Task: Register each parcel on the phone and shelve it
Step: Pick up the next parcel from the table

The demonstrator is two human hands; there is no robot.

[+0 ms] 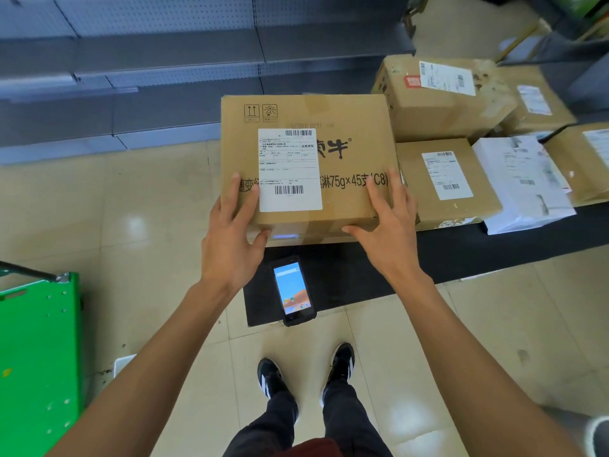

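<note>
Brown corrugated cardboard fills the middle of the view: the large parcel (304, 166) sits at the front of a dark mat (362, 275) on the tiled floor, and both hands are on it. The left hand (230, 239) has its fingers spread up the top face and its thumb hooked under the near edge; the right hand (389, 232) mirrors it at the near right corner, fingers splayed and thumb along the front edge. That two-sided hold looks meant for lifting or tilting a bulky box. The phone (293, 291) lies face up on the mat just in front of the parcel, screen lit, probably set down to free both hands. The white shipping label (290, 169) faces upward with a barcode at top and bottom; its small print is too fine to read. Printed on the box I can read "75g×45" and "(C8)", plus a this-way-up arrow symbol. More labelled cartons (445, 179) wait to the right, and grey shelves (164, 57) stand behind.
</note>
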